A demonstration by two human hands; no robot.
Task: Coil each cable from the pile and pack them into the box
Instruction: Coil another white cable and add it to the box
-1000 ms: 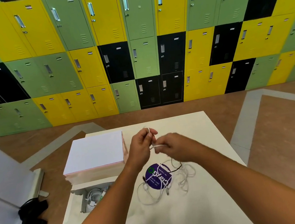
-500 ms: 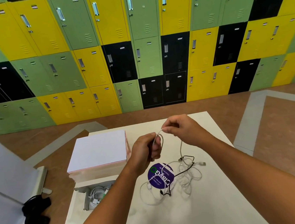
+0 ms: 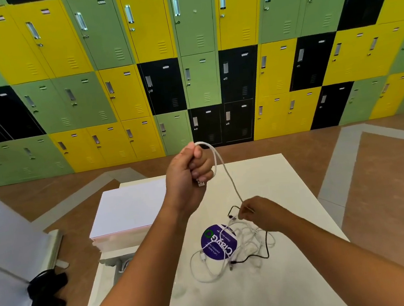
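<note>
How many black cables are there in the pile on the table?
1: the black cable threads through the white cables on the table, beside the right hand. Another could be hidden in the tangle.

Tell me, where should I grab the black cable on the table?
Probably pinch the black cable at its bend by the right edge of the white cables, coming down from above on that side. It lies near the outside there, so fewer tangles should lift with it.
</note>
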